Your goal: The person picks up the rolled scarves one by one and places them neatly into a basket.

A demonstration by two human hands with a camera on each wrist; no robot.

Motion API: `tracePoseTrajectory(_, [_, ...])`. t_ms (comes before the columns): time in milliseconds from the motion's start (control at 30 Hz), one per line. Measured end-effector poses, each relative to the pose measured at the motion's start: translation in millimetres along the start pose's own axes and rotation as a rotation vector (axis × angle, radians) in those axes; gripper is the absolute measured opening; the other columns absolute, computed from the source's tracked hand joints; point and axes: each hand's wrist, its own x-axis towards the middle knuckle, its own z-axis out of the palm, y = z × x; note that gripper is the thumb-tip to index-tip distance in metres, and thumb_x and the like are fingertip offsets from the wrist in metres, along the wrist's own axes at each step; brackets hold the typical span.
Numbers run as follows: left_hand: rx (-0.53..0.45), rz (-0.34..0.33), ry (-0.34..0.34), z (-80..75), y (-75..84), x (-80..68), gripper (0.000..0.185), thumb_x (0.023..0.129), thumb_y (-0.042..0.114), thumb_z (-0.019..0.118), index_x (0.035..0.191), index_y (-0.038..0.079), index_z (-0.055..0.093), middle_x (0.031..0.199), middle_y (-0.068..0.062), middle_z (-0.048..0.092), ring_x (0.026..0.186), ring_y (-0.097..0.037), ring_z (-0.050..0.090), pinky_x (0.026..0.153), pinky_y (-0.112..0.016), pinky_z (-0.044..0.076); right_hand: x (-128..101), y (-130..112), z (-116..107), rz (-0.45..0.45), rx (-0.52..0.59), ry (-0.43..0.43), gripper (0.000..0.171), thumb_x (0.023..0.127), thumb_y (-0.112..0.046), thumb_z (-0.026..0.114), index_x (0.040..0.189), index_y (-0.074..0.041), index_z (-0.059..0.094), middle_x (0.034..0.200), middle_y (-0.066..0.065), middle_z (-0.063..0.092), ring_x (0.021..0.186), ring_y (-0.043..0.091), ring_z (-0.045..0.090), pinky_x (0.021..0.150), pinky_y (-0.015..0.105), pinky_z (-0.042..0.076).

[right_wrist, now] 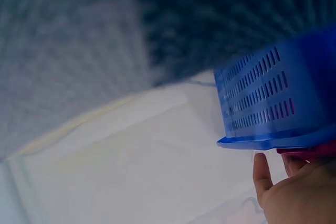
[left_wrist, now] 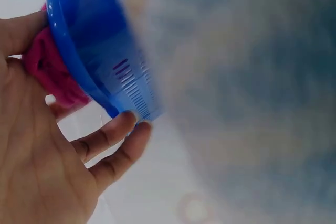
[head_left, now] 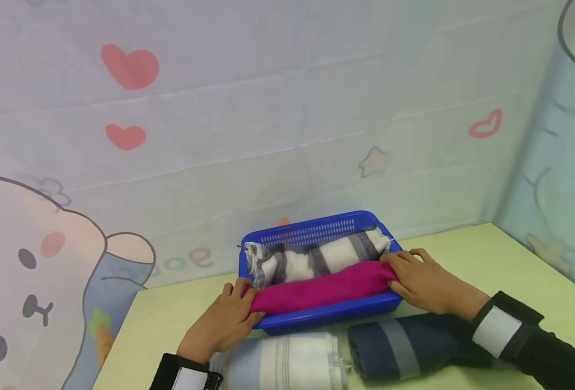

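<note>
Left grip [head_left: 221, 319] clasps left end of magenta towel roll [head_left: 323, 290]; right grip [head_left: 426, 281] clasps right end. Roll lies in blue basket [head_left: 311, 230] on counter [head_left: 487, 254], in front of striped roll [head_left: 316, 257].

Basket [head_left: 316, 232] backs onto curtain [head_left: 287, 108]; rolled towels [head_left: 287, 368] crowd its front; sides open.

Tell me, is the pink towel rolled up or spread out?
Rolled up: the pink towel lies as a tight roll inside the blue basket, beside a striped roll.
</note>
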Motion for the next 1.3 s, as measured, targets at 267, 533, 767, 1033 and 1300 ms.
tracePoseTrajectory(267, [0.010, -0.024, -0.068, -0.6, 2.5, 1.2, 0.049, 0.106, 0.044, 0.037, 0.134, 0.009, 0.059, 0.135, -0.010, 0.048, 0.114, -0.033, 0.045, 0.095, -0.049, 0.047, -1, -6, -2, 0.076, 0.073, -0.036, 0.032, 0.101, -0.022, 0.053, 0.130, -0.009, 0.049, 0.132, 0.011, 0.056, 0.130, 0.034, 0.049, 0.103, 0.060, 0.035])
tracePoseTrajectory(533, [-0.032, -0.094, -0.144, -0.2, 4.1, 3.8, 0.048, 0.107, 0.039, 0.038, 0.143, 0.010, 0.052, 0.139, -0.011, 0.043, 0.116, -0.037, 0.040, 0.101, -0.053, 0.043, 0, -9, -2, 0.067, 0.074, -0.072, 0.031, 0.105, -0.021, 0.044, 0.132, -0.011, 0.055, 0.143, 0.010, 0.053, 0.138, 0.038, 0.041, 0.104, 0.064, 0.035])
tracePoseTrajectory(767, [-0.083, -0.120, -0.139, 12.3, 0.6, 5.7, 0.054, 0.107, 0.041, 0.035, 0.147, 0.007, 0.046, 0.146, -0.013, 0.037, 0.127, -0.041, 0.034, 0.104, -0.059, 0.038, -4, -8, -1, 0.059, 0.003, -0.075, 0.029, 0.104, -0.019, 0.044, 0.128, -0.016, 0.060, 0.144, 0.010, 0.054, 0.138, 0.037, 0.041, 0.103, 0.063, 0.037])
tracePoseTrajectory(1033, [-0.019, -0.100, -0.059, 13.8, 0.5, -0.3, 0.056, 0.106, 0.047, 0.034, 0.146, 0.011, 0.048, 0.148, -0.011, 0.040, 0.140, -0.041, 0.029, 0.113, -0.062, 0.026, -3, -10, -1, 0.055, -0.083, -0.021, 0.031, 0.102, -0.021, 0.049, 0.129, -0.018, 0.062, 0.139, 0.009, 0.057, 0.134, 0.036, 0.046, 0.101, 0.061, 0.040])
tracePoseTrajectory(1300, [0.011, 0.003, -0.028, -0.1, 11.5, -13.3, 0.049, 0.107, 0.046, 0.033, 0.150, 0.026, 0.044, 0.159, -0.006, 0.035, 0.149, -0.038, 0.026, 0.114, -0.062, 0.027, -14, -18, -14, 0.137, -0.061, 0.016, 0.033, 0.102, -0.031, 0.051, 0.132, -0.020, 0.060, 0.138, 0.007, 0.057, 0.136, 0.035, 0.043, 0.102, 0.063, 0.037])
